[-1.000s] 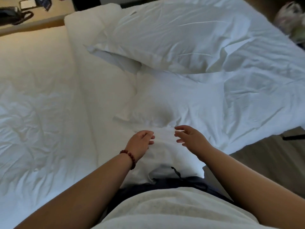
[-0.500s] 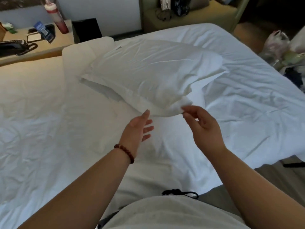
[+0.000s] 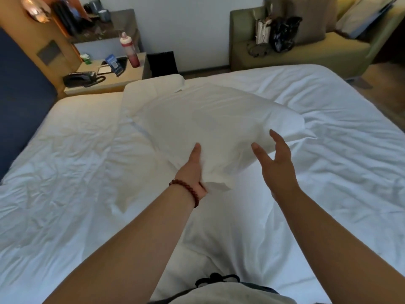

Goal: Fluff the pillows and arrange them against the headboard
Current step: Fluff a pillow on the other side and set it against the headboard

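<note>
A white pillow [image 3: 210, 123] lies across the middle of the white bed [image 3: 65, 172], its near corner lifted. My left hand [image 3: 194, 170], with a red bead bracelet at the wrist, is under that near corner, thumb on top, gripping the fabric. My right hand [image 3: 274, 163] hovers at the pillow's near right edge, fingers spread, close to the fabric but not closed on it. A second white pillow [image 3: 151, 86] lies behind it toward the far side. The dark blue headboard [image 3: 19, 102] runs along the left edge.
A bedside table [image 3: 105, 77] at the far left carries a black phone [image 3: 81, 79], a red bottle [image 3: 130, 50] and small items. A green sofa [image 3: 306, 51] with bags stands beyond the bed. Wooden floor shows at the far right.
My view has lifted from the near sheet to the room. Both hands moved forward from the sheet to the pillow; the left took hold of its near corner and raised it.
</note>
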Demonstrator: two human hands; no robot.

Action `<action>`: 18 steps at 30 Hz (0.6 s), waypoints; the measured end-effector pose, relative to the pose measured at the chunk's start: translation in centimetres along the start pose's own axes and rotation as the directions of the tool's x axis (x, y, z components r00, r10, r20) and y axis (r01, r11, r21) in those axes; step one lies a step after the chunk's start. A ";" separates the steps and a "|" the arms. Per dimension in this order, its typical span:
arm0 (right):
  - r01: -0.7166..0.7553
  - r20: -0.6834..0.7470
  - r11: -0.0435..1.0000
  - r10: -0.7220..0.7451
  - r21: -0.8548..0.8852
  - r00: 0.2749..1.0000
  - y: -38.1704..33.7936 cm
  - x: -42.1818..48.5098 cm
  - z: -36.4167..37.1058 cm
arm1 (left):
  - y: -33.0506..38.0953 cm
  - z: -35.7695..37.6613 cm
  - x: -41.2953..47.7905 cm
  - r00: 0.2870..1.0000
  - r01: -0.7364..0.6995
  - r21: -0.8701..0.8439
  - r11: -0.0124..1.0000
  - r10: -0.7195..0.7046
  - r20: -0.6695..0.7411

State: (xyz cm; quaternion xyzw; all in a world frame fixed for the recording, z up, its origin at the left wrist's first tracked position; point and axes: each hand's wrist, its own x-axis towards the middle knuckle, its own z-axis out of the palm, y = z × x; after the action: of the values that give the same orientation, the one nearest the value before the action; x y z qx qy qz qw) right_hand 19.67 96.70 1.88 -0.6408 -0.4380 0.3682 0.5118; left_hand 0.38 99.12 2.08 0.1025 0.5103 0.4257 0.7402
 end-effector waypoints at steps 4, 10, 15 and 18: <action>-0.129 -0.012 0.985 0.131 0.117 0.991 0.0 2.0 0.0 | 0.4 -1.0 0.7 0.971 -0.165 -0.041 0.986 0.155 -0.181; -0.117 -0.127 0.975 0.143 0.190 0.982 0.5 2.7 -0.8 | 2.5 -5.4 -1.0 0.890 -0.386 -0.028 0.922 0.364 -0.273; -0.100 0.022 0.980 0.097 0.175 0.995 0.0 1.5 0.7 | 2.8 -10.2 -4.1 0.898 -0.390 -0.193 0.901 0.325 -0.298; -0.074 -0.024 0.976 0.081 0.206 0.996 -1.2 0.4 2.9 | 3.5 -11.0 -6.2 0.877 -0.416 -0.236 0.878 0.320 -0.358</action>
State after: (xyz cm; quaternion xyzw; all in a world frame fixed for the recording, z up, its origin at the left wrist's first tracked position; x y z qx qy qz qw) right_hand 16.88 98.13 2.41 -0.6070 -0.3641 0.4207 0.5674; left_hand -11.47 93.60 3.25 0.0153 0.5179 0.6445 0.5623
